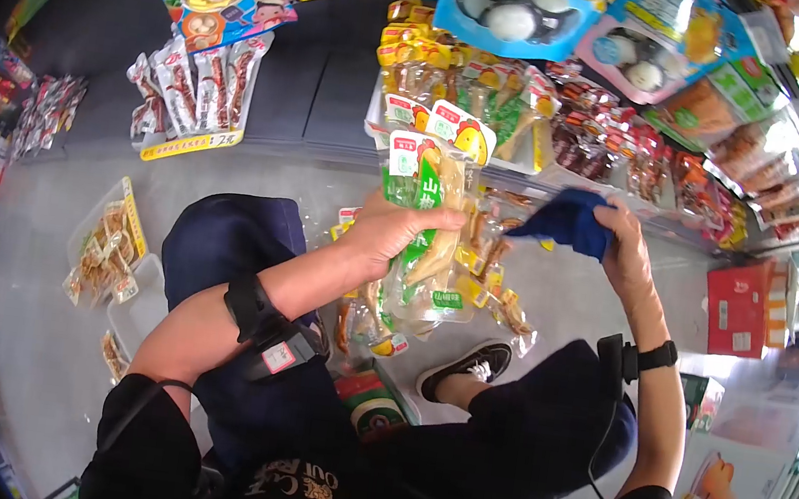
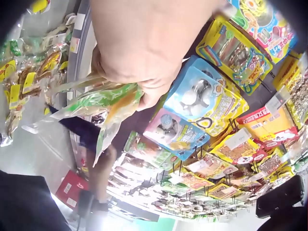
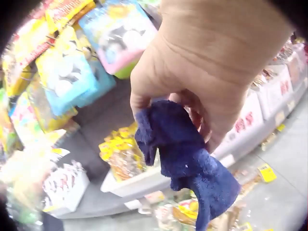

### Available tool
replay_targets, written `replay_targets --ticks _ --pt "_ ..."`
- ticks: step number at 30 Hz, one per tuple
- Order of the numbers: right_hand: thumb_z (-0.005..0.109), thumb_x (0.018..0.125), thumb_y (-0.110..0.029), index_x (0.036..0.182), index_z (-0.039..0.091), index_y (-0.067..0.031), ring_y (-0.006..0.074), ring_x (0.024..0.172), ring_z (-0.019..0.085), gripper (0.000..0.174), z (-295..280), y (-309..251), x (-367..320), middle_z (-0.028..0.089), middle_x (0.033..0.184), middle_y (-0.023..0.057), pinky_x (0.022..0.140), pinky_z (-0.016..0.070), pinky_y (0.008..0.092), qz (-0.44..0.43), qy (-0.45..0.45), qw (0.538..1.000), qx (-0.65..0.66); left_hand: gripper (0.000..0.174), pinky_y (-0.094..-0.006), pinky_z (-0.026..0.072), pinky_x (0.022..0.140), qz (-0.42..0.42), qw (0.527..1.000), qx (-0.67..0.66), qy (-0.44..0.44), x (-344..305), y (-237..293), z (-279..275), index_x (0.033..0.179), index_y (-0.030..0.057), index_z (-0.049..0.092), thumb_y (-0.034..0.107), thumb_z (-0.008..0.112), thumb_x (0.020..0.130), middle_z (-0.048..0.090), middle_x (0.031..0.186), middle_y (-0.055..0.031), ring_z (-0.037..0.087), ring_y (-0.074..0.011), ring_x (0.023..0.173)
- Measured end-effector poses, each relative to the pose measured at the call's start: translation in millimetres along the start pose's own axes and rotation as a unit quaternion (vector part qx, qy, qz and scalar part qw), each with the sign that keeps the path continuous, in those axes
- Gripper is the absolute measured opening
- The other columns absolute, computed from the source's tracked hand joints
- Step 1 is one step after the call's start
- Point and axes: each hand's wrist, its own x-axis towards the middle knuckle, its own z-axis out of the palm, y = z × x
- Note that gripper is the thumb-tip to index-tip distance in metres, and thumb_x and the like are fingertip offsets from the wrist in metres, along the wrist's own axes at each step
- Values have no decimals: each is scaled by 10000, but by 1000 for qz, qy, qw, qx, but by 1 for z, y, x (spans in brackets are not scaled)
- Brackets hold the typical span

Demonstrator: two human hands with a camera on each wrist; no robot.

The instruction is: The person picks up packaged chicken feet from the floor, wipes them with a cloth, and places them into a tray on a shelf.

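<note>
My left hand (image 1: 384, 232) grips clear snack packets (image 1: 437, 270) with green labels and a pale filling, held up in front of the shelf. In the left wrist view the packets (image 2: 108, 108) hang down from the fingers and thumb. A dark blue cloth (image 1: 570, 221) is pinched in my right hand (image 1: 627, 254), off to the right of the packets. The right wrist view shows that cloth (image 3: 180, 144) bunched at the fingers, its lower end dangling loose. More packets (image 1: 503, 304) lie on the floor below the left hand, partly hidden by it.
A dark shelf (image 1: 289, 94) bears a box of snack sticks (image 1: 198, 92) and trays of packets (image 1: 625, 148). Bags (image 1: 516, 13) hang above. A plastic tray of packets (image 1: 108, 236) is on the floor at left, a red box (image 1: 737, 309) at right. A shoe (image 1: 470, 365) stands near the packets.
</note>
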Motion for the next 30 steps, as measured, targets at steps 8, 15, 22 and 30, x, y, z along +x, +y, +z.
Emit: replay_targets --ticks 8,15,22,30 --pt "544 829 -264 979 490 -67 370 1274 251 253 134 23 -50 397 1315 106 1015 191 486 -311 -42 759 -571 628 -310 412 902 16 992 101 -73 -21 -33 46 1251 80 393 72 690 698 496 1191 -49 481 -153 1096" --pt "444 879 -359 1112 418 -54 406 913 537 385 117 31 -34 462 1094 242 770 425 458 -164 49 878 -448 732 -300 419 870 -53 952 233 -191 -30 -40 40 1200 70 421 71 800 574 528 1092 -23 505 -137 1014" --pt "512 861 -391 1175 440 -66 249 961 551 457 109 33 -30 549 1039 165 841 413 340 -123 -18 932 -340 720 -293 416 874 -45 915 312 -251 -27 -31 23 1168 66 446 132 826 560 558 1046 -20 531 -125 959" --pt "577 793 -341 1033 596 -21 209 849 583 401 99 51 -13 619 924 148 775 434 320 42 89 935 -341 700 -296 384 908 65 807 516 -280 -26 -30 20 1165 44 482 156 819 561 570 1080 -41 518 -135 1001"
